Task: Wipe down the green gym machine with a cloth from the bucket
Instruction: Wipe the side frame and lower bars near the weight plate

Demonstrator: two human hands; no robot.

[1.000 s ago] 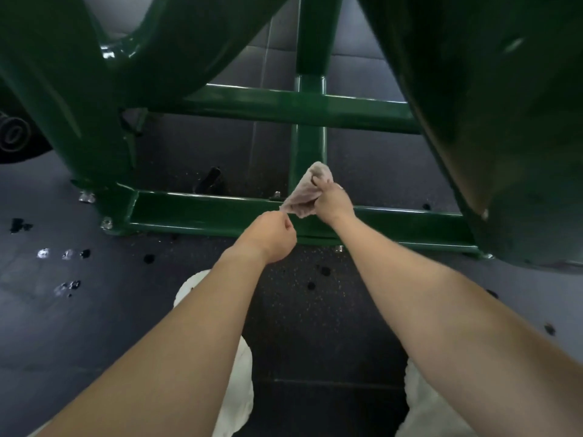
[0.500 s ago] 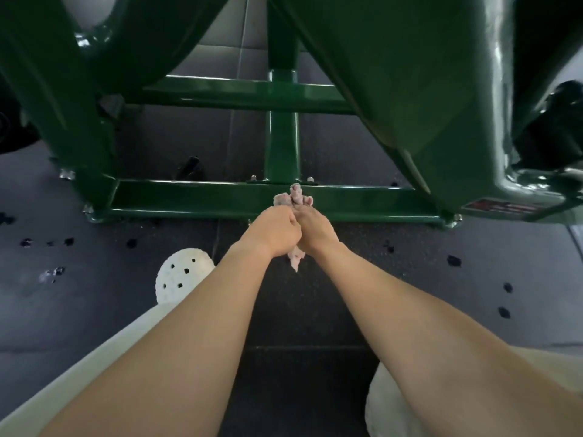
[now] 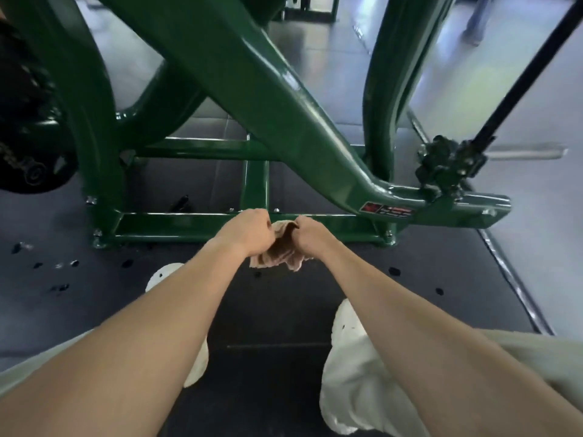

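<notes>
Hands [image 3: 249, 233] now apart, cloth [image 3: 280, 247] between

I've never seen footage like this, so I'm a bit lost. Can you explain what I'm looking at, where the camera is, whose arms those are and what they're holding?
The camera is worn on a person's head, looking forward and down, so the two bare arms are that person's own; there is no robot. The left hand and right hand both grip a crumpled pinkish cloth bunched between them. Just beyond it lies the low base bar of the green gym machine, whose thick slanted beam rises away. The dark floor carries small dark spots, and the white shapes low down look like the person's shoes. A black round plate shows at the left edge. No bucket is in view.
</notes>
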